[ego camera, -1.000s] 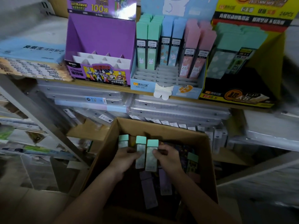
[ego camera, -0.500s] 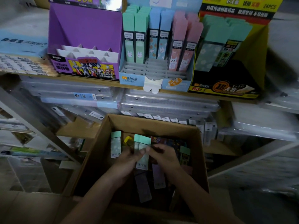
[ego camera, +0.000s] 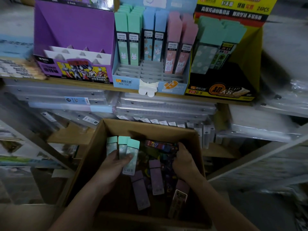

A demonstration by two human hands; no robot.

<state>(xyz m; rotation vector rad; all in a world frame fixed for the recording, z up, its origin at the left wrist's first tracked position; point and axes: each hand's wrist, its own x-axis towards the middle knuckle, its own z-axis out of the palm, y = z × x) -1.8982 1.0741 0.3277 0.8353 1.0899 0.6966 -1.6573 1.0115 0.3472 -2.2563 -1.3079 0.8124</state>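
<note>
Evidently sorted by colour: held three mint-green lead packs fanned upright at the far left of the cardboard box, clamped between thumb and curled fingers of left hand. Rested right hand among dark packs far right, fingers curled; could not tell whether clamped on one.

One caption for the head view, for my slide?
Left hand holds mint packs in a cardboard box; right hand reaches inside.

Dim light falls on a wooden shelf carrying a purple display box, a blue display box and a yellow display box. Stacked clear plastic cases fill the space beneath.
</note>
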